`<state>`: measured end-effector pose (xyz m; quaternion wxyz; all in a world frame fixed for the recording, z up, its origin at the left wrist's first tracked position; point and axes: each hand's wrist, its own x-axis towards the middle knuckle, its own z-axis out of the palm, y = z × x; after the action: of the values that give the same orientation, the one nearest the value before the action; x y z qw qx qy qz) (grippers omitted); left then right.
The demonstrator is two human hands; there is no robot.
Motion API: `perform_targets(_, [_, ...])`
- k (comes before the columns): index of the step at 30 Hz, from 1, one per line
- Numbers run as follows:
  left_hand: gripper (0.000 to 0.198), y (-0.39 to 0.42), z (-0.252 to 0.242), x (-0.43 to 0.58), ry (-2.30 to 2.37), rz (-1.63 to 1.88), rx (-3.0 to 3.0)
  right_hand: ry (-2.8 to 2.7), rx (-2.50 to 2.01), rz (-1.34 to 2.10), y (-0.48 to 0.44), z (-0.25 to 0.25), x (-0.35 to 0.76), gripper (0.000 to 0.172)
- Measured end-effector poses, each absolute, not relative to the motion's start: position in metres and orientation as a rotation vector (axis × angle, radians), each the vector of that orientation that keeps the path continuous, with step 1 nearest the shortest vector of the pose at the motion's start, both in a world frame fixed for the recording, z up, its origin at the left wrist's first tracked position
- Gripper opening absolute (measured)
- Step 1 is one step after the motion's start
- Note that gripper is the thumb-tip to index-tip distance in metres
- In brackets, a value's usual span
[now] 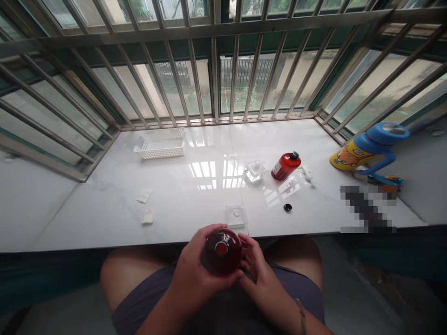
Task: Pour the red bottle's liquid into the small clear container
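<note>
I have the round, glossy dark-red bottle (228, 264) between both hands, over the lap and just in front of the table's near edge; from above I look straight onto its neck. My left hand (192, 263) is closed around its left side, thumb along the top and fingers passing underneath. My right hand (256, 265) bends its fingers against the right side, so both grip it.

The white, marble-look tabletop (87, 209) widens away to the left, with its near edge right by the hands; brushed metal window bars (214, 83) close off the far edge, and a wall bounds the right end.

From the left, a white perforated plastic basket (162, 151) stands far back, with two small white paper scraps (148, 217) nearer. A flat, clear square plastic piece (240, 217) lies directly beyond the bottle, closest to the fingers; a clear, faceted dish (254, 173) sits farther back. Then come a small round black cap (287, 207), a bright red bottle with a black top (288, 165), a small white item (307, 174) and a tilted-looking yellow-and-blue drinking bottle (352, 153). In front of that, a pixelated patch hides whatever lies there.
</note>
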<state>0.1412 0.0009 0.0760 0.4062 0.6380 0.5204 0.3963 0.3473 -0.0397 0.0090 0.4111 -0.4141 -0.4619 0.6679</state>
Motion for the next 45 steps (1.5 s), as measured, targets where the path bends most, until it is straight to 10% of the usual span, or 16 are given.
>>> perform_targets(10, [0.084, -0.015, 0.081, 0.187, 1.269, 0.967, 1.611, -1.554, -1.183, 0.869, -0.041, 0.004, 0.356, 0.070])
perform_targets(45, [0.088, -0.005, 0.064, 0.170, 1.019, 0.850, 1.493, -1.800, -0.997, 1.069, -0.025, 0.024, 0.380, 0.091])
